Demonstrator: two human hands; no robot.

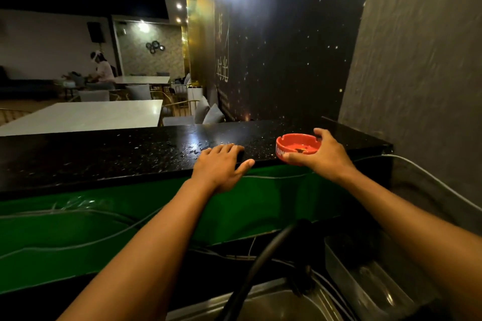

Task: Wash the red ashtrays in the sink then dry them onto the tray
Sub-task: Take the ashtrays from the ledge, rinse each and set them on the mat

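Note:
A round red ashtray [297, 145] with white lettering and dark ash inside sits at the front edge of the black speckled bar counter [117, 156]. My right hand [322, 154] wraps around its right side, thumb at the front and fingers at the back rim. My left hand [221, 164] lies flat on the counter's edge to the left of the ashtray, palm down, holding nothing. Below me, the steel sink [271, 305] shows at the bottom, with a black curved faucet [263, 255] rising over it.
A metal tray [365, 276] stands at the lower right beside the sink. A green panel [130, 219] with loose cables runs under the counter. A grey wall [422, 60] closes the right side. Beyond the counter are white tables, chairs and a seated person [101, 68].

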